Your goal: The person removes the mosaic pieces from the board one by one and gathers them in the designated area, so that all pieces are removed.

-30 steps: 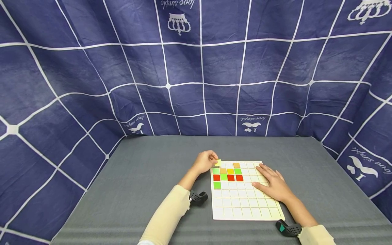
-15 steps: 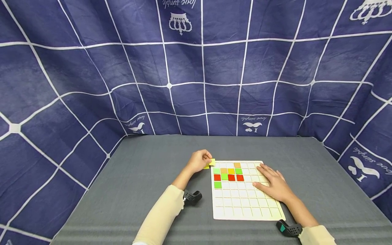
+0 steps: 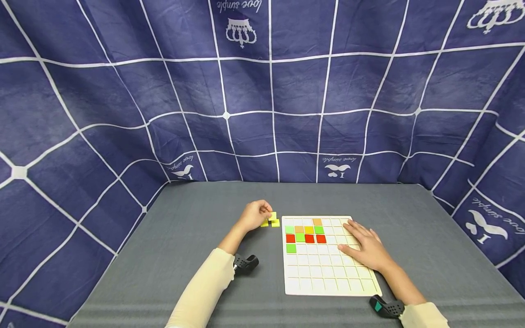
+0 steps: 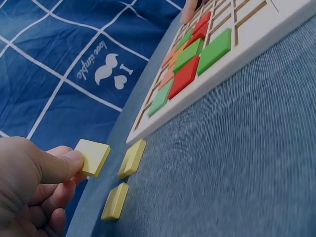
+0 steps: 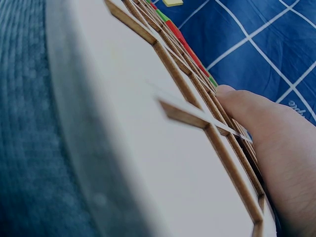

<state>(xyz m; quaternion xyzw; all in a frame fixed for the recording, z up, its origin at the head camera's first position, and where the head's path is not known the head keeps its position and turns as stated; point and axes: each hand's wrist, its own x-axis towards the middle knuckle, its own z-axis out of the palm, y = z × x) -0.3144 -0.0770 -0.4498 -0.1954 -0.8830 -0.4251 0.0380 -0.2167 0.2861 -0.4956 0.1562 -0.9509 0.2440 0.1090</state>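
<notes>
My left hand (image 3: 255, 216) pinches a pale yellow square tile (image 4: 92, 157) between thumb and fingers, left of the board and raised over the table. Below it, two more yellow tiles lie on the grey cloth, one nearer the board (image 4: 132, 158) and one further off (image 4: 115, 201). The pale gridded board (image 3: 316, 273) has coloured tiles in its far left squares: red (image 3: 290, 238), green (image 3: 291, 248), light green, orange and yellow-orange. My right hand (image 3: 366, 246) rests with spread fingers on the board's right side; in the right wrist view its thumb (image 5: 247, 111) lies along the grid.
A grey cloth covers the table (image 3: 197, 228). Behind and at both sides hangs a blue curtain (image 3: 295, 91) with white lines. Black wrist straps (image 3: 246, 264) sit on both forearms.
My left hand has moved left, off the board's far left corner, carrying the yellow tile. The two yellow tiles on the cloth have come into sight. The right hand stays put.
</notes>
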